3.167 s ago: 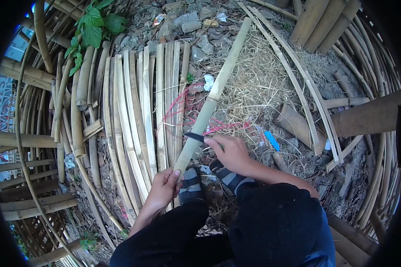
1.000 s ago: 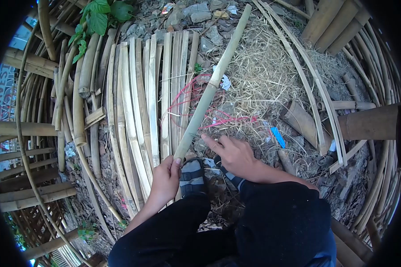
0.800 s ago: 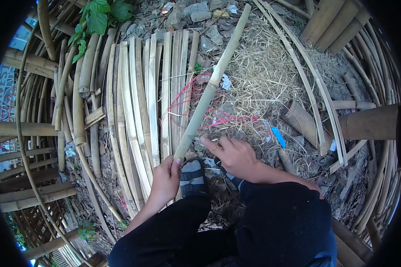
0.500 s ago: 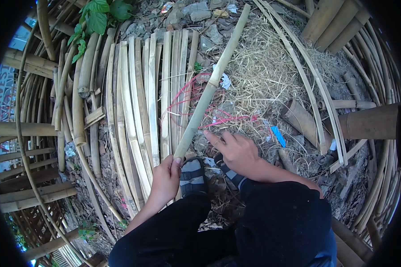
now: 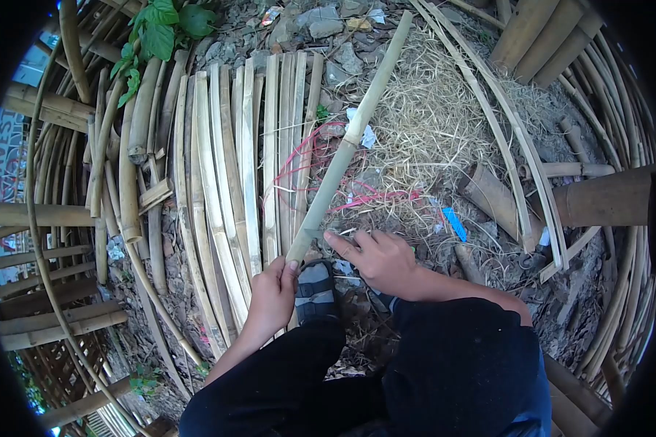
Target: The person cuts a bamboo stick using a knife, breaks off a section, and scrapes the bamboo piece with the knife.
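Note:
My left hand (image 5: 271,295) is closed round the lower end of a bamboo strip (image 5: 330,171), thumb on top. The strip slants up and away to the right, with a node ring partway along it. My right hand (image 5: 379,258) is curled, its index finger stretched toward the strip. A thin dark knife blade (image 5: 314,233) shows at that fingertip, lying against the strip just above my left hand. The knife's handle is hidden in my right hand. Pale bamboo shavings (image 5: 434,124) lie beyond on the ground.
A row of split bamboo slats (image 5: 229,160) lies to the left. Pink string (image 5: 372,198) and a blue scrap (image 5: 455,224) are on the ground. Two long thin strips (image 5: 499,120) lean at the right, beside a thick bamboo pole (image 5: 605,198). My sandalled foot (image 5: 315,291) is close below.
My right hand has moved down and slightly left, bringing the blade onto the bamboo strip near my left hand. The strip and my left hand stay nearly in place.

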The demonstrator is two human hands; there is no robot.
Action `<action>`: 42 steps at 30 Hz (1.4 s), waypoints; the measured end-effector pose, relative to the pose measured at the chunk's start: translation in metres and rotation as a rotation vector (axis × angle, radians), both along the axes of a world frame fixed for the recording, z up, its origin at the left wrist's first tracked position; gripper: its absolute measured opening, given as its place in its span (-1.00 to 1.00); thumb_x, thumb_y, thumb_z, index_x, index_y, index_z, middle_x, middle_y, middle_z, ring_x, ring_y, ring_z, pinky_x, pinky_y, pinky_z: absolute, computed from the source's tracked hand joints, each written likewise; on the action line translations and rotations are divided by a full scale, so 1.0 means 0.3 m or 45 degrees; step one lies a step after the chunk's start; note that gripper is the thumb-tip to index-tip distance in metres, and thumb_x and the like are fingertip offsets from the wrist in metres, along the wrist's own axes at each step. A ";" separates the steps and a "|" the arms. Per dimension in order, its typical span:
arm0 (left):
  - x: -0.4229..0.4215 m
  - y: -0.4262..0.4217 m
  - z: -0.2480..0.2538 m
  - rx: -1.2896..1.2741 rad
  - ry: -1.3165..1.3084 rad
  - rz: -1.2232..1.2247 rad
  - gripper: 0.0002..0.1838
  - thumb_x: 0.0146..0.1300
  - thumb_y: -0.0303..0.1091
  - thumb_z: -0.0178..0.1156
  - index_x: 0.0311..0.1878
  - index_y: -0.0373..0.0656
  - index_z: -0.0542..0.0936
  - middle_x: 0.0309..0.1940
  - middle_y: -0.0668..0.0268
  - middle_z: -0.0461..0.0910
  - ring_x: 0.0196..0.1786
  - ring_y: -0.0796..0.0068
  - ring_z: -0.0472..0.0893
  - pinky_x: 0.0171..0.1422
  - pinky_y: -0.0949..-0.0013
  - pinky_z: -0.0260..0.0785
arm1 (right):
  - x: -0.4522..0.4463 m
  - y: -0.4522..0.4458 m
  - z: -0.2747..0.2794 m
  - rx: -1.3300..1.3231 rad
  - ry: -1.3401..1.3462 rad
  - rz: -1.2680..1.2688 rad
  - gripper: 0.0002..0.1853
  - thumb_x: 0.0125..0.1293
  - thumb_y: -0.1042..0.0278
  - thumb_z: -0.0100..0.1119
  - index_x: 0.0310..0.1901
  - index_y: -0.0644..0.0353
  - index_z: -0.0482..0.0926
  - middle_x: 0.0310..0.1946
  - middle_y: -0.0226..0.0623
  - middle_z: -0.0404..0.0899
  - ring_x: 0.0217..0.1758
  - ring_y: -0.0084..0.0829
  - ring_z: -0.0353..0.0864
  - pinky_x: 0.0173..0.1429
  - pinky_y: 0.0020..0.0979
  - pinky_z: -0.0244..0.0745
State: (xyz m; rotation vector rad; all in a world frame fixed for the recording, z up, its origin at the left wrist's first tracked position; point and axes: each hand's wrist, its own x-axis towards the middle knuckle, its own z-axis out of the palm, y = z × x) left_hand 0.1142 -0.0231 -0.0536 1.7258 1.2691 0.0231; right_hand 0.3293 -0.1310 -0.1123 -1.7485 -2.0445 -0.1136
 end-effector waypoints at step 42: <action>-0.008 -0.017 -0.009 0.200 0.101 -0.138 -0.64 0.63 -0.27 0.03 -0.30 -0.34 0.50 -0.62 0.19 0.50 -0.56 0.47 0.49 -0.42 0.27 0.33 | 0.033 0.040 0.013 -0.014 -0.080 -0.002 -0.32 0.18 0.38 0.22 0.42 0.03 0.52 -0.42 -0.38 0.46 -0.51 -0.46 0.60 -0.45 -0.41 0.59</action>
